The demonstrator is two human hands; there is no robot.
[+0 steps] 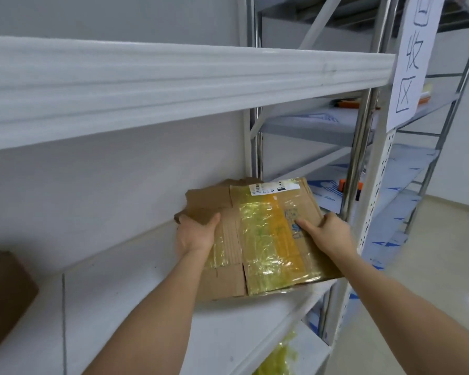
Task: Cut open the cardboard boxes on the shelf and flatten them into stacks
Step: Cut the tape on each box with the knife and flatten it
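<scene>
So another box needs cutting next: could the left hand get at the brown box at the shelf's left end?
Probably yes: the shelf between the left hand and the brown box looks bare, though that hand must first release the flattened cardboard.
</scene>
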